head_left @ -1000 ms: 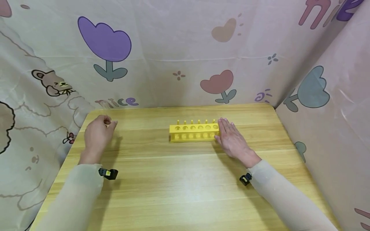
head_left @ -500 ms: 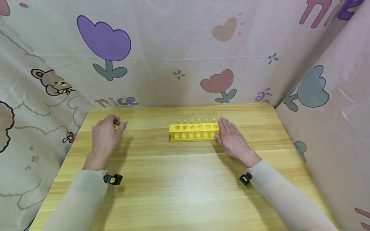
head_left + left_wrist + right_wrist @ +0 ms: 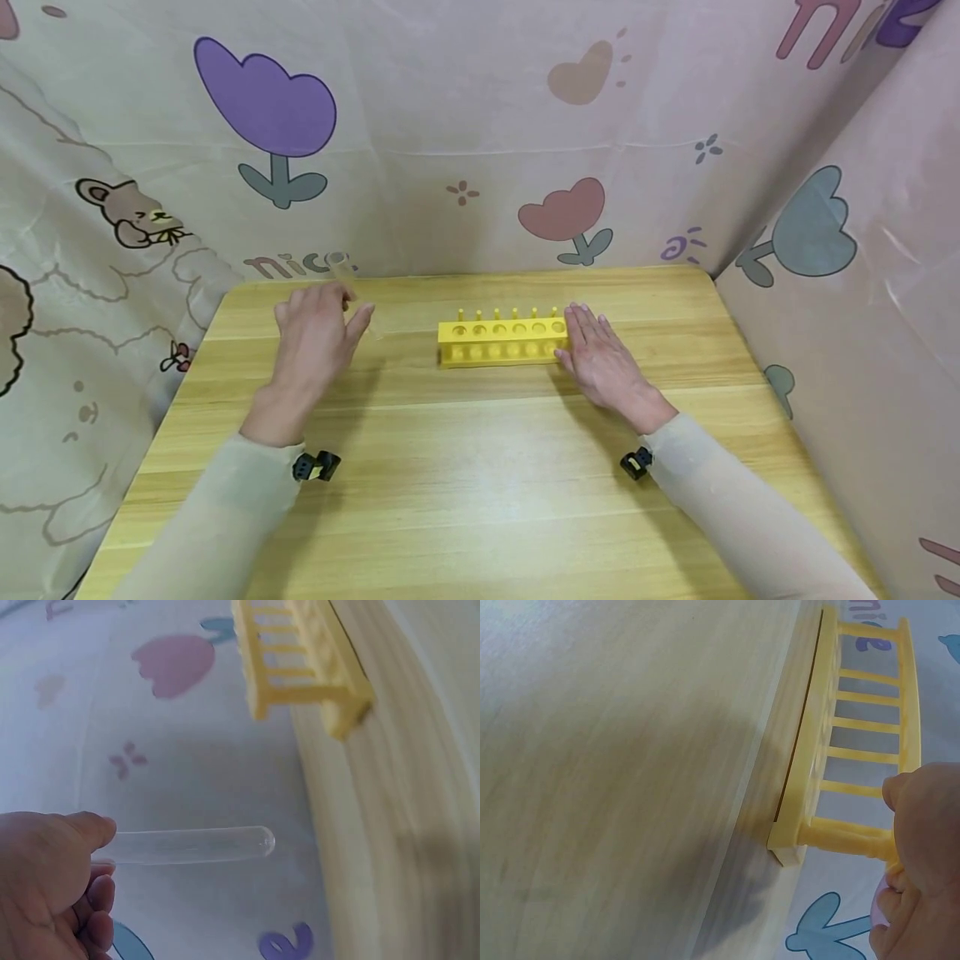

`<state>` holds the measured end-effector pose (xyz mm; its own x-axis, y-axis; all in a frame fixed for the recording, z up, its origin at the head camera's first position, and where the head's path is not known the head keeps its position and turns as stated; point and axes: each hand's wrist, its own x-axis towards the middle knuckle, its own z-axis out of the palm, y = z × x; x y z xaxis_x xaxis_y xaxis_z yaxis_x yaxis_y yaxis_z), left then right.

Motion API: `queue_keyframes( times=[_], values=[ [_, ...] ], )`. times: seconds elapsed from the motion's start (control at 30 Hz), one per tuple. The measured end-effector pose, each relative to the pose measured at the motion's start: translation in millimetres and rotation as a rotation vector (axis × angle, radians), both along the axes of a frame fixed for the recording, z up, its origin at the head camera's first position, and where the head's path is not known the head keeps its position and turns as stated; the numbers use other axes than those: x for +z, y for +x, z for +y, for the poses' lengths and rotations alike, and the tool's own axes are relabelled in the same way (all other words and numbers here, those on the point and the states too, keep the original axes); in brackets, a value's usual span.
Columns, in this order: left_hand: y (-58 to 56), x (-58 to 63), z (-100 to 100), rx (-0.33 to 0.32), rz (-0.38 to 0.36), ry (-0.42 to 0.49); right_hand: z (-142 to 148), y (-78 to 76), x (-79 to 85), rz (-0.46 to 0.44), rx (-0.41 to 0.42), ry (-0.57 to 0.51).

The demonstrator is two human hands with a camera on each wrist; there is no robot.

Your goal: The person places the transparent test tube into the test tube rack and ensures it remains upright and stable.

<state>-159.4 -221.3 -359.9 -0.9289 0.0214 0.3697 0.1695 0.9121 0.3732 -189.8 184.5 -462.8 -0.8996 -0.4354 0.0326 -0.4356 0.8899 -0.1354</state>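
- The left hand (image 3: 315, 342) is pinching a clear glass test tube (image 3: 191, 846) between thumb and fingers, carrying it above the wooden table (image 3: 480, 500), left of the yellow plastic tube rack (image 3: 501, 342).
- The right hand (image 3: 603, 362) is lying flat – fingers straight – bracing the rack's right end.
- Likely the carrying step – next, tipping the tube upright over an empty hole.

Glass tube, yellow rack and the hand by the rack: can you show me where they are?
glass tube (image 3: 202, 846), left wrist view, middle of its clear body.
yellow rack (image 3: 501, 342), head view, its front face.
right hand (image 3: 603, 362), head view, back of the hand.
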Motion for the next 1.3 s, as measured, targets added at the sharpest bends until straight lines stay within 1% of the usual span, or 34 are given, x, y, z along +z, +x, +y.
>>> queue_keyframes(
  times=[0.13,0.3,0.5,0.63,0.83,1.1,1.3],
  values=[
    [-3.5,10.0,20,-0.036,0.007,0.005,0,-0.4,0.1,-0.003,-0.004,-0.003],
    [-10.6,14.8,44,-0.094,0.022,0.001,0,-0.2,0.1,-0.002,-0.007,-0.001],
    [-21.0,15.7,71,-0.130,-0.031,-0.001,0,0.7,1.6,-0.003,-0.009,-0.002],
    [-26.0,13.3,84,-0.141,-0.053,-0.022,0,0.7,1.7,-0.002,-0.010,0.000],
    [-28.9,6.1,95,-0.156,-0.080,-0.040,-1,0.9,0.8,0.003,-0.010,0.001],
    [-30.7,-6.2,102,-0.154,-0.110,-0.041,-1,0.9,0.6,0.004,-0.010,0.000],
    [-30.4,-14.9,103,-0.134,-0.130,-0.040,-1,1.3,1.0,0.009,-0.008,0.003]
  ],
)
